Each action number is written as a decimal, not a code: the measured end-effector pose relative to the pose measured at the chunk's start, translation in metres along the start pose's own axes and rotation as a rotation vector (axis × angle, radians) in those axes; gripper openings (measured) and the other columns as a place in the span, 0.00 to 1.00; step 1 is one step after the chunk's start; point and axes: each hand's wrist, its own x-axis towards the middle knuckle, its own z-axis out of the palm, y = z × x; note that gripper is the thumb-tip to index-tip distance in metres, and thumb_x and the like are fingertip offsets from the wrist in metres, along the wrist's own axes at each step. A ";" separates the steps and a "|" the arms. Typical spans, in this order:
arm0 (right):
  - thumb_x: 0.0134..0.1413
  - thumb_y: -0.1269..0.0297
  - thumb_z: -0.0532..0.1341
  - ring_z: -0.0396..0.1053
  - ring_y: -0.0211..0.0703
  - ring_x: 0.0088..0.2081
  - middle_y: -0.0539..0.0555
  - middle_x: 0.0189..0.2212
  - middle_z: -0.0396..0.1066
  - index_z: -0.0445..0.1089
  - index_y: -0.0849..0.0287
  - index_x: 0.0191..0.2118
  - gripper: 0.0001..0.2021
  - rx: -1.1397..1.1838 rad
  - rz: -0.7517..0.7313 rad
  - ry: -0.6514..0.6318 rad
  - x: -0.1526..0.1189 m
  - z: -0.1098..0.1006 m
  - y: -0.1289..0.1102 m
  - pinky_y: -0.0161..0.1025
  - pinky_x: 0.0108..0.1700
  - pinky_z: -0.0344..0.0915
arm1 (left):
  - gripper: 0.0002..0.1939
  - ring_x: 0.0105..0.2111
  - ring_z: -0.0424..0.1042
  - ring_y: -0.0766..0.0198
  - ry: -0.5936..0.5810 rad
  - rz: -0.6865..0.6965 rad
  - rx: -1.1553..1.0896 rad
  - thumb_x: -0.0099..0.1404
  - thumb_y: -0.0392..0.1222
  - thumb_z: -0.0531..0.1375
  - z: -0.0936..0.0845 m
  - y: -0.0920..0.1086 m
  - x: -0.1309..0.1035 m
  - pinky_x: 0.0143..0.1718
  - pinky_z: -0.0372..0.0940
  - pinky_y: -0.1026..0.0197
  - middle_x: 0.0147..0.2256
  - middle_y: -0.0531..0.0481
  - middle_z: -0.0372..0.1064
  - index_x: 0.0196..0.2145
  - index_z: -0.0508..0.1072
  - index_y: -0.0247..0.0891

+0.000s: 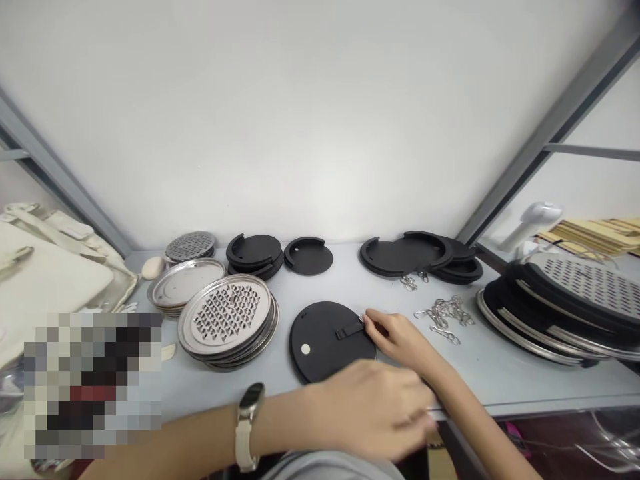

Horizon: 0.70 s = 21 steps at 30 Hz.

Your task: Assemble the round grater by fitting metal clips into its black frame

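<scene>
Black, round and flat, the disc is laid on the pale table close to the near edge, in front of the person, with its near side partly covered by the left hand. By the right hand, a small metal piece appears to be pinched at the disc's right edge, by the outer end of a short black strap. The left hand is crossed low in front of the right and is blurred; whether anything is gripped by it cannot be told

Work on this disc is judged to be partway along: the strap is seated on its face, but whether the metal piece has been secured cannot be made out. Wire clips are left loose to the right, and open-rimmed black pieces are set along the back. Grater plates are stacked separately at the left, while plates and black pieces are layered together in a mixed stack at the right

No long axis is given by the disc's round outline; the strap's is pointed rightward and slightly away, and a white dot is shown on the opposite side
</scene>
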 end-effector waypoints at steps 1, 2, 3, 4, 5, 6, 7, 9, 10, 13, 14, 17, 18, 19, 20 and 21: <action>0.63 0.62 0.47 0.53 0.37 0.18 0.45 0.16 0.55 0.55 0.55 0.25 0.14 0.015 0.005 0.001 0.000 0.000 0.000 0.34 0.24 0.49 | 0.10 0.32 0.71 0.62 0.003 0.017 0.052 0.69 0.43 0.52 -0.002 -0.007 0.001 0.37 0.66 0.59 0.34 0.49 0.70 0.33 0.70 0.38; 0.63 0.63 0.48 0.53 0.37 0.18 0.45 0.16 0.55 0.55 0.55 0.25 0.14 0.030 0.007 0.000 0.000 0.000 0.000 0.34 0.24 0.49 | 0.09 0.32 0.71 0.60 0.015 0.029 0.128 0.69 0.39 0.51 -0.004 -0.015 0.002 0.36 0.65 0.59 0.32 0.48 0.70 0.32 0.69 0.38; 0.63 0.63 0.48 0.54 0.37 0.19 0.44 0.16 0.55 0.54 0.55 0.25 0.13 0.043 0.008 -0.003 0.000 0.000 0.000 0.34 0.24 0.50 | 0.09 0.31 0.72 0.59 0.049 -0.016 0.204 0.68 0.38 0.50 -0.005 -0.023 0.004 0.33 0.64 0.58 0.32 0.47 0.70 0.33 0.68 0.37; 0.63 0.63 0.48 0.54 0.37 0.19 0.44 0.17 0.55 0.53 0.55 0.25 0.13 0.052 0.007 -0.007 0.000 0.000 0.000 0.33 0.25 0.50 | 0.09 0.30 0.72 0.58 0.090 -0.095 0.256 0.69 0.39 0.50 -0.007 -0.030 0.006 0.31 0.64 0.57 0.32 0.47 0.71 0.34 0.68 0.36; 0.63 0.63 0.48 0.54 0.37 0.19 0.44 0.17 0.54 0.53 0.55 0.25 0.13 0.056 0.005 -0.010 0.000 0.000 -0.001 0.33 0.25 0.50 | 0.10 0.30 0.72 0.57 0.119 -0.161 0.293 0.70 0.39 0.49 -0.008 -0.036 0.008 0.30 0.63 0.57 0.31 0.47 0.71 0.35 0.68 0.36; 0.63 0.63 0.48 0.54 0.36 0.19 0.44 0.17 0.54 0.52 0.55 0.25 0.14 0.059 0.005 -0.011 0.000 0.000 -0.001 0.34 0.25 0.50 | 0.10 0.30 0.72 0.56 0.144 -0.226 0.324 0.70 0.40 0.49 -0.008 -0.040 0.009 0.30 0.62 0.57 0.31 0.47 0.71 0.36 0.68 0.36; 0.64 0.63 0.47 0.54 0.36 0.19 0.44 0.17 0.54 0.52 0.55 0.25 0.14 0.061 0.006 -0.012 0.001 0.000 -0.001 0.34 0.25 0.50 | 0.10 0.29 0.72 0.55 0.156 -0.283 0.346 0.70 0.42 0.49 -0.008 -0.043 0.011 0.29 0.62 0.57 0.30 0.46 0.71 0.36 0.67 0.36; 0.64 0.63 0.47 0.55 0.36 0.20 0.44 0.18 0.54 0.52 0.55 0.25 0.14 0.065 0.003 -0.012 0.001 -0.001 -0.002 0.34 0.26 0.51 | 0.12 0.29 0.73 0.54 0.155 -0.356 0.359 0.70 0.46 0.50 -0.007 -0.046 0.013 0.28 0.61 0.57 0.30 0.45 0.72 0.36 0.67 0.36; 0.65 0.63 0.47 0.55 0.36 0.20 0.44 0.18 0.55 0.53 0.55 0.25 0.14 0.066 0.001 -0.013 0.001 -0.001 -0.003 0.34 0.26 0.51 | 0.12 0.29 0.73 0.54 0.151 -0.381 0.352 0.69 0.47 0.51 -0.006 -0.046 0.013 0.28 0.61 0.57 0.30 0.45 0.72 0.37 0.67 0.36; 0.65 0.64 0.46 0.55 0.36 0.20 0.45 0.18 0.55 0.54 0.56 0.25 0.15 0.050 -0.007 -0.030 0.002 -0.002 -0.004 0.34 0.26 0.52 | 0.12 0.30 0.74 0.54 0.153 -0.426 0.305 0.69 0.49 0.52 -0.003 -0.048 0.013 0.28 0.62 0.58 0.31 0.46 0.73 0.39 0.65 0.37; 0.65 0.64 0.46 0.55 0.37 0.20 0.45 0.18 0.55 0.54 0.56 0.25 0.15 0.043 -0.008 -0.036 0.002 -0.002 -0.004 0.34 0.26 0.52 | 0.13 0.30 0.74 0.54 0.157 -0.434 0.290 0.69 0.50 0.52 -0.003 -0.049 0.012 0.29 0.62 0.58 0.31 0.47 0.73 0.40 0.65 0.37; 0.65 0.64 0.47 0.55 0.37 0.21 0.45 0.18 0.56 0.54 0.56 0.25 0.15 0.029 -0.004 -0.037 0.002 -0.003 -0.003 0.34 0.26 0.51 | 0.13 0.31 0.74 0.55 0.160 -0.430 0.252 0.69 0.51 0.53 -0.002 -0.052 0.009 0.30 0.63 0.59 0.32 0.48 0.73 0.42 0.63 0.38; 0.65 0.64 0.46 0.55 0.37 0.21 0.45 0.18 0.56 0.54 0.56 0.25 0.15 0.028 -0.003 -0.035 0.002 -0.002 -0.003 0.34 0.26 0.51 | 0.13 0.32 0.74 0.55 0.165 -0.425 0.243 0.69 0.51 0.53 -0.002 -0.052 0.009 0.30 0.63 0.59 0.33 0.48 0.73 0.42 0.63 0.38; 0.65 0.64 0.46 0.55 0.37 0.21 0.45 0.18 0.56 0.54 0.56 0.25 0.15 0.028 -0.004 -0.035 0.002 -0.002 -0.002 0.34 0.26 0.51 | 0.13 0.32 0.75 0.55 0.171 -0.418 0.238 0.69 0.51 0.53 -0.002 -0.053 0.008 0.30 0.63 0.59 0.33 0.48 0.73 0.43 0.63 0.38; 0.65 0.64 0.46 0.55 0.37 0.21 0.44 0.18 0.55 0.54 0.56 0.25 0.15 0.028 -0.004 -0.036 0.002 -0.002 -0.002 0.33 0.26 0.51 | 0.13 0.32 0.75 0.55 0.180 -0.409 0.236 0.69 0.50 0.53 -0.002 -0.053 0.008 0.30 0.63 0.59 0.33 0.48 0.73 0.43 0.62 0.39; 0.64 0.64 0.46 0.55 0.36 0.21 0.44 0.18 0.55 0.54 0.56 0.25 0.15 0.028 -0.004 -0.035 0.002 -0.001 -0.001 0.33 0.26 0.51 | 0.12 0.32 0.74 0.55 0.189 -0.398 0.237 0.70 0.50 0.53 -0.002 -0.053 0.008 0.30 0.62 0.59 0.33 0.49 0.73 0.43 0.62 0.39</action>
